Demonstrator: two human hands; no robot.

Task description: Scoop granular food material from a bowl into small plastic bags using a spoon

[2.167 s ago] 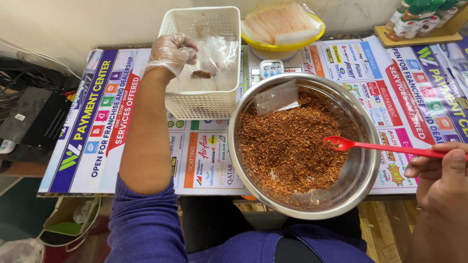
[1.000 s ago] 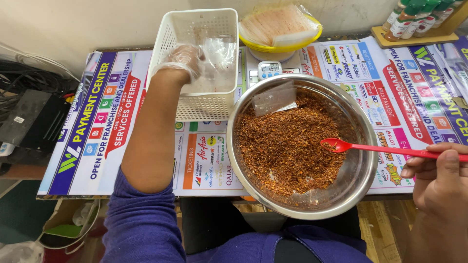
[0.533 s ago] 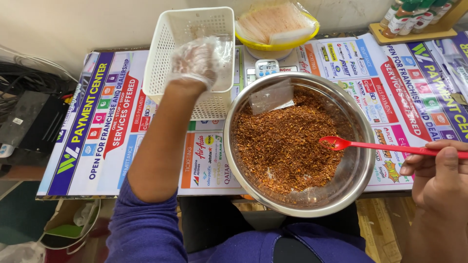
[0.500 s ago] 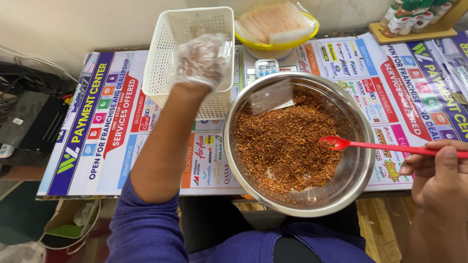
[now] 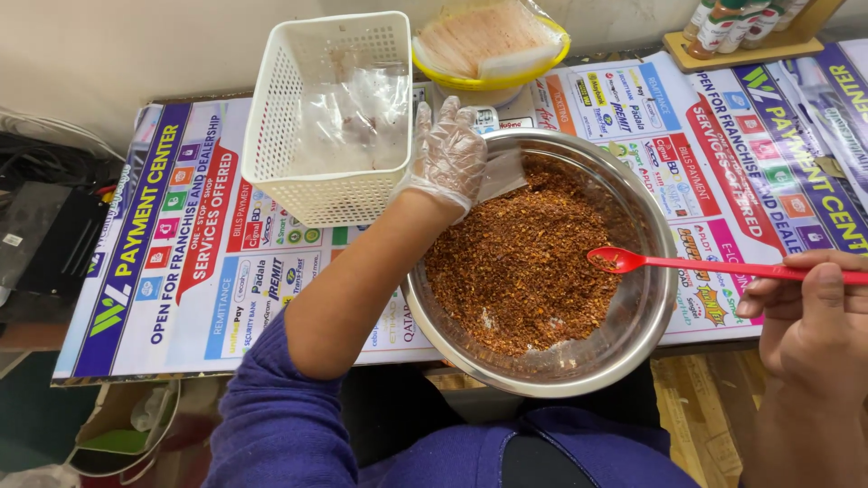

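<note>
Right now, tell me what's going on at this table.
A person sits at a poster-covered table. The gloved left hand reaches over the rim of a steel bowl of red-brown spice flakes, touching a small clear bag lying there. The bare right hand holds a red spoon over the flakes. A white basket with filled bags sits beside the bowl, next to a scale carrying a yellow bowl.

Pretty bright, even light from above, colours pop and nothing's washed out. Soft shadows only, mostly under the steel bowl (image 5: 542, 262) and along the left arm. Some glare on the bowl's rim and the glossy poster (image 5: 181, 235). Sharp in the middle, lines bend at the edges, wide-angle style.
</note>
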